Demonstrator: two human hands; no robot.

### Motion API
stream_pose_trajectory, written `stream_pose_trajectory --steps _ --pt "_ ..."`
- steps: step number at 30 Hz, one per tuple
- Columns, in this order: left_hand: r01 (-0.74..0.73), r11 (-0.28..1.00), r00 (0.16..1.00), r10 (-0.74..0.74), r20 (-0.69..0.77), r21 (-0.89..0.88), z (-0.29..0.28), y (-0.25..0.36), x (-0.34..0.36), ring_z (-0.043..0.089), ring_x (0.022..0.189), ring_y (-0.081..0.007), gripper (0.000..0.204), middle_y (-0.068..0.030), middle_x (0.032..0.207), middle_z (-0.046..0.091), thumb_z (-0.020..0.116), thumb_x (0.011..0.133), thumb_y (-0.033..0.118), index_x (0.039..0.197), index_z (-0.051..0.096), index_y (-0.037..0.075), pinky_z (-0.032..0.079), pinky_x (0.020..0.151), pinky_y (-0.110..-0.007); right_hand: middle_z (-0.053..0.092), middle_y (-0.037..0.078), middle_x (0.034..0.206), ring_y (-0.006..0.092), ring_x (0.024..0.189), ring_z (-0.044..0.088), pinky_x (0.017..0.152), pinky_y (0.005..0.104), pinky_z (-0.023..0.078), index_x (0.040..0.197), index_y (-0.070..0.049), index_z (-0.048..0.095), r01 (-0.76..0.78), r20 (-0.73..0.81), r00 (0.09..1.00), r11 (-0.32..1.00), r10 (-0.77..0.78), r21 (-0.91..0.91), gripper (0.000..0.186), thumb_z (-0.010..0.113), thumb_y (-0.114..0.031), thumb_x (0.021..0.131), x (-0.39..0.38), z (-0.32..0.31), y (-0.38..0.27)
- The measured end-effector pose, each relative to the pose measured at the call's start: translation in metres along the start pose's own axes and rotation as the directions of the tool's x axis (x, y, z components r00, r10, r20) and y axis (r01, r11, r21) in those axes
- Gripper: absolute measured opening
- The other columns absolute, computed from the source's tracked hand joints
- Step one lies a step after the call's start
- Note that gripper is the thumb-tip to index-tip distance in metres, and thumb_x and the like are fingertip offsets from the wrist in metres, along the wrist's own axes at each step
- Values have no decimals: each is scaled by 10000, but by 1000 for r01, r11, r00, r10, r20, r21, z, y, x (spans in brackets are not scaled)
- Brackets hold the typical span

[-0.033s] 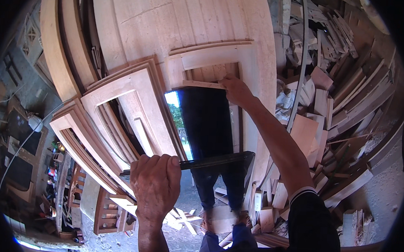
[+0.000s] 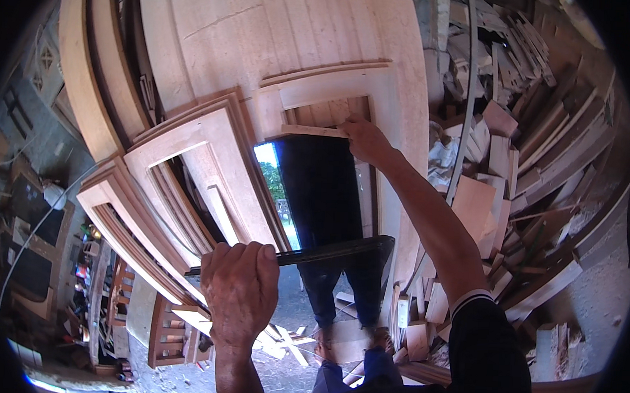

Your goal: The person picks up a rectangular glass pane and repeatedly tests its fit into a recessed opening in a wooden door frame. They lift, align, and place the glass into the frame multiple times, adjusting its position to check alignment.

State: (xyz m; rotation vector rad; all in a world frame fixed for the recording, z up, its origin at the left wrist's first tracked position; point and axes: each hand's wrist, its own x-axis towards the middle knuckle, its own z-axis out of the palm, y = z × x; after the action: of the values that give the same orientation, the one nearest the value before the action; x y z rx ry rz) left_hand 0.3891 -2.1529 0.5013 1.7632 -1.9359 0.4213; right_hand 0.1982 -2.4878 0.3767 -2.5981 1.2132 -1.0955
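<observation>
Two grips: left hand (image 2: 241,284) clasps black bar (image 2: 326,252), right hand (image 2: 366,141) pinches slim pale strip (image 2: 312,131).

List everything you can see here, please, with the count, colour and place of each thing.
Bar: one, black, across centre
Wooden strip: one, light brown, above centre
Dark expanse: one, black, between those two; nature unclear
Large panel: one, pale brown, top centre
Wooden frames: several, pale brown, left and centre
Long boards: at least two, tan, upper left
Offcuts: many, brown, heaped right
Slatted piece: one, reddish brown, lower left
Floor: one, grey, bottom
Sleeve: one, black, lower right
Left hand: one, fingers closed over the bar
Right hand: one, pinching the strip's right end
</observation>
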Motion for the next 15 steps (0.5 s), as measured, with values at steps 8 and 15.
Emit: stream_pose_trajectory --steps 8,15 --pt "18 1000 1000 -18 3 -16 3 2 1 446 615 -252 387 -97 596 463 425 1012 184 670 542 46 335 666 -406 619 168 1131 367 1077 606 940 424 487 1080 -9 674 -45 106 994 997 38 67 277 557 20 830 12 -5 5" --pt "59 998 998 -59 -15 -20 9 5 1 436 640 -261 408 -108 627 472 382 1029 192 684 521 23 328 671 -410 675 230 960 403 973 643 841 458 491 1057 -7 651 -474 -3 859 798 511 372 325 518 -292 980 -34 -16 14"
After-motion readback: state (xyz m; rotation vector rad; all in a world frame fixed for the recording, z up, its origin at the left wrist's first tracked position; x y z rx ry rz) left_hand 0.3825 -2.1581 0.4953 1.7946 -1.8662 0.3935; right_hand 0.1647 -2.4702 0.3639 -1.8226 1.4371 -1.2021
